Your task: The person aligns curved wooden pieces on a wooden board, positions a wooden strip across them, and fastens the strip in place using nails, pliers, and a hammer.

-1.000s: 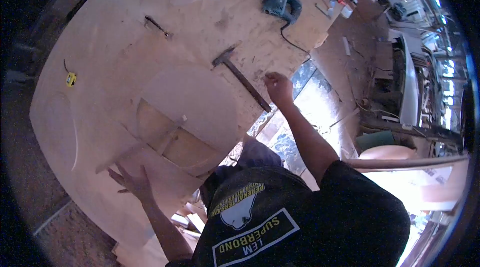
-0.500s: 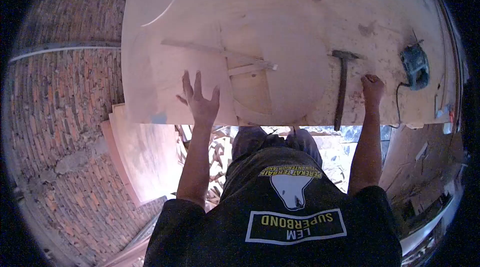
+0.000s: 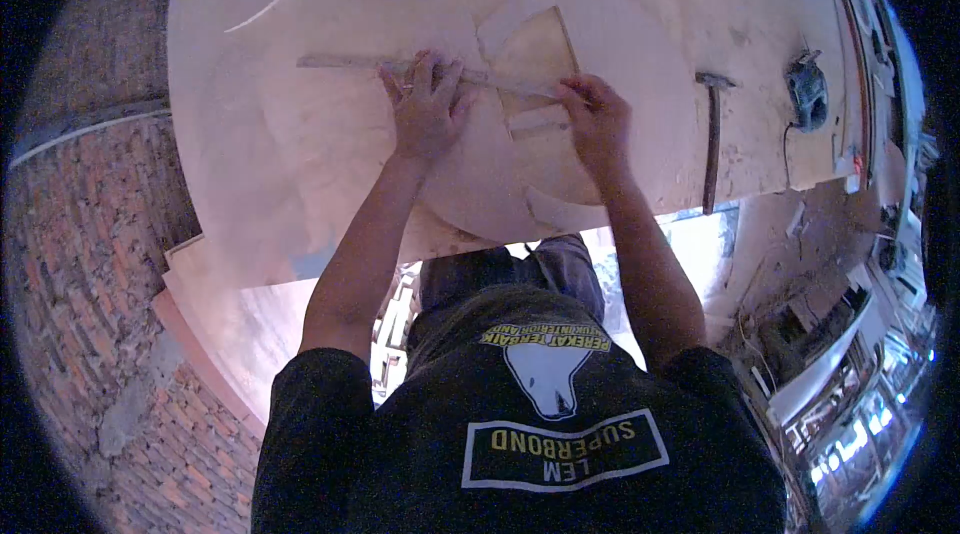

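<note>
A long thin wooden strip [image 3: 345, 62] lies slantwise across a pale round-edged board [image 3: 480, 199]. My left hand [image 3: 428, 114] rests over the middle of the strip, fingers bent across it and thumb on the near side. At the strip's right end, my right hand [image 3: 598, 124] is closed, pinching it between thumb and fingers. Just beyond and below the strip shows a four-sided gap or recess [image 3: 535, 46] in the board. A short pale piece of wood [image 3: 538, 120] lies between my hands, nearer to me.
On the large wooden sheet [image 3: 270, 154] to the right lie a hammer [image 3: 713, 139] and a blue-green power tool [image 3: 808, 94] with a cord. A brick wall [image 3: 80, 244] stands at the left. Leaning boards [image 3: 225, 299] are below the sheet's left edge.
Both hands have moved forward and inward onto the wooden strip. My left hand was spread above the board; my right was a fist beside the hammer. The camera view has shifted.
</note>
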A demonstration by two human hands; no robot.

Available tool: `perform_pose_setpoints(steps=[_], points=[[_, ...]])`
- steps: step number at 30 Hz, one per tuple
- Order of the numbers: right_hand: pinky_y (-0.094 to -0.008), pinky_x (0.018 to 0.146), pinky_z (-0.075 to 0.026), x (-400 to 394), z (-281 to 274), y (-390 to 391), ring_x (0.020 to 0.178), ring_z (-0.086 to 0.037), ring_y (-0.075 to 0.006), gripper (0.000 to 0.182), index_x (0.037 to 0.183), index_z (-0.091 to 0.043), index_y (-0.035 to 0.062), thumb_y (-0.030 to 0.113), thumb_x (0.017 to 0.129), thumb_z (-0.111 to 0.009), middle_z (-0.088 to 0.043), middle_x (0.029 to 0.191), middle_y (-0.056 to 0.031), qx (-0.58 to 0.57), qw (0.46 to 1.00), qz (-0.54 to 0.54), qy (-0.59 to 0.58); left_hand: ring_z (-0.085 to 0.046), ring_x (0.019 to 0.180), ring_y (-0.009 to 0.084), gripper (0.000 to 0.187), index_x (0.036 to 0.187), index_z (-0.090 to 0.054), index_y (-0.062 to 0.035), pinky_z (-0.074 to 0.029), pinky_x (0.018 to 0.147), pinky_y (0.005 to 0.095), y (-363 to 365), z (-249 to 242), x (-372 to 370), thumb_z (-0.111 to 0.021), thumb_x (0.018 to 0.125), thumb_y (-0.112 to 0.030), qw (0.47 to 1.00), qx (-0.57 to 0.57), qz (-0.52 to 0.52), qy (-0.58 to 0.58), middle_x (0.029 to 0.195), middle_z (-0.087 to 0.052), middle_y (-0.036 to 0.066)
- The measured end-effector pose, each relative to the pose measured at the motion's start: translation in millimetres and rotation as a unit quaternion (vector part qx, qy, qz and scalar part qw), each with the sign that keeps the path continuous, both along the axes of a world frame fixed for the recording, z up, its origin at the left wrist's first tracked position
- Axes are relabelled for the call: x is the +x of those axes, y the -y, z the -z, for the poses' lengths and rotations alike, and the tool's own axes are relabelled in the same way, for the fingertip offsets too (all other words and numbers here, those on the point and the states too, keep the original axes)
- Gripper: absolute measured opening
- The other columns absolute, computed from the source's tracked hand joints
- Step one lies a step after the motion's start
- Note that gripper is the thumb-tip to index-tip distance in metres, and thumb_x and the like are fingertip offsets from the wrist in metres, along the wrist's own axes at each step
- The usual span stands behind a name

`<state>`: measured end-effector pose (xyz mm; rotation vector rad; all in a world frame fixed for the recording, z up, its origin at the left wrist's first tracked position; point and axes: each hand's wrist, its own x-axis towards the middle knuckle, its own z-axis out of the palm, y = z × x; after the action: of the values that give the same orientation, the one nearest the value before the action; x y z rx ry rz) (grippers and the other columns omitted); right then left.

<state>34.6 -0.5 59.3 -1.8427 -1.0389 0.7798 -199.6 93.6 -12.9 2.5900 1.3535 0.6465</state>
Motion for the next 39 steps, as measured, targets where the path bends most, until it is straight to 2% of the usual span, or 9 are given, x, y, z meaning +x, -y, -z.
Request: perform_pose_setpoints(steps=[5,8,11,14,23,29,35,38,39], points=[[-0.0334,0.081,-0.055,-55.6,19.1,-35.7,0.088,-0.072,-0.0195,0.018,0.103,-0.073,0.0028,0.019,0.094,-0.072,-0.075,0.096,-0.0122,-0.071,0.996,0.004,0.047,-0.058,0.121,0.0294,0.036,0.120,-0.070,-0.0146,-0.007,0.117,0.0732,2.1,-2.2,-4.7,-0.069,0.091,-0.036,0.999,0.002,-0.005,0.045,0.125,-0.057,0.010],[-0.0422,0.082,-0.056,-60.6,27.7,-37.9,0.092,-0.073,-0.0325,0.025,0.105,-0.074,0.0077,0.030,0.094,-0.069,-0.076,0.097,-0.0160,-0.068,0.996,-0.015,0.064,-0.060,0.115,0.0284,0.032,0.117,-0.071,-0.0141,-0.012,0.118,0.0697,-1.6,2.5,-8.0,-0.067,0.093,-0.035,0.998,-0.005,-0.004,0.064,0.122,-0.058,0.010],[-0.0444,0.081,-0.056,-64.2,33.2,-42.4,0.091,-0.073,-0.0350,0.024,0.103,-0.073,0.0082,0.030,0.094,-0.067,-0.075,0.097,-0.0159,-0.063,0.992,-0.030,0.101,-0.060,0.114,0.0290,0.031,0.116,-0.071,-0.0137,-0.016,0.120,0.0657,-2.1,7.3,-8.6,-0.066,0.093,-0.034,0.997,0.005,-0.010,0.078,0.121,-0.058,0.010],[-0.0365,0.079,-0.056,-65.0,42.0,-43.6,0.087,-0.074,-0.0235,0.020,0.102,-0.073,0.0037,0.022,0.093,-0.071,-0.077,0.094,-0.0118,-0.045,0.992,-0.042,0.109,-0.059,0.114,0.0310,0.031,0.116,-0.072,-0.0136,-0.018,0.121,0.0629,-2.6,8.1,-8.7,-0.066,0.093,-0.034,0.995,-0.017,0.003,0.100,0.121,-0.058,0.010],[-0.0384,0.078,-0.057,-73.5,33.1,-45.2,0.085,-0.074,-0.0282,0.016,0.100,-0.074,0.0044,0.018,0.092,-0.071,-0.075,0.092,-0.0159,-0.043,0.989,-0.028,0.136,-0.057,0.118,0.0288,0.031,0.117,-0.071,-0.0135,-0.019,0.122,0.0603,-5.1,7.4,-9.0,-0.065,0.094,-0.033,0.994,-0.030,0.006,0.101,0.120,-0.058,0.010],[-0.0452,0.076,-0.055,-68.9,41.5,-48.1,0.083,-0.069,-0.0359,0.009,0.094,-0.070,0.0057,0.014,0.091,-0.069,-0.072,0.087,-0.0154,0.056,0.949,-0.105,0.290,-0.057,0.119,0.0295,0.030,0.117,-0.071,-0.0132,-0.017,0.121,0.0621,-5.9,5.8,-8.7,-0.065,0.094,-0.032,0.995,-0.049,0.006,0.089,0.121,-0.058,0.011],[-0.0503,0.076,-0.053,-68.0,45.7,-47.7,0.082,-0.064,-0.0403,0.005,0.090,-0.064,0.0052,0.010,0.090,-0.066,-0.068,0.084,-0.0161,0.104,0.934,-0.157,0.305,-0.055,0.121,0.0343,0.034,0.120,-0.070,-0.0120,-0.017,0.121,0.0633,-4.5,14.7,-7.5,-0.066,0.093,-0.032,0.994,-0.032,0.004,0.109,0.123,-0.058,0.011],[-0.0482,0.083,-0.053,-61.1,44.8,-45.9,0.092,-0.065,-0.0399,0.015,0.102,-0.068,0.0063,0.013,0.088,-0.072,-0.070,0.095,-0.0173,0.036,0.928,-0.200,0.312,-0.052,0.124,0.0359,0.038,0.124,-0.069,-0.0113,-0.015,0.121,0.0639,-3.8,-4.0,-8.3,-0.066,0.093,-0.033,0.993,-0.085,0.006,0.083,0.124,-0.058,0.013],[-0.0469,0.086,-0.053,-57.8,36.3,-42.9,0.097,-0.065,-0.0389,0.022,0.107,-0.068,0.0071,0.014,0.087,-0.074,-0.070,0.101,-0.0171,0.045,0.938,-0.159,0.304,-0.052,0.124,0.0358,0.038,0.124,-0.069,-0.0115,-0.016,0.121,0.0641,-5.4,-0.6,-7.6,-0.067,0.093,-0.032,0.995,-0.066,0.008,0.081,0.124,-0.058,0.013]])
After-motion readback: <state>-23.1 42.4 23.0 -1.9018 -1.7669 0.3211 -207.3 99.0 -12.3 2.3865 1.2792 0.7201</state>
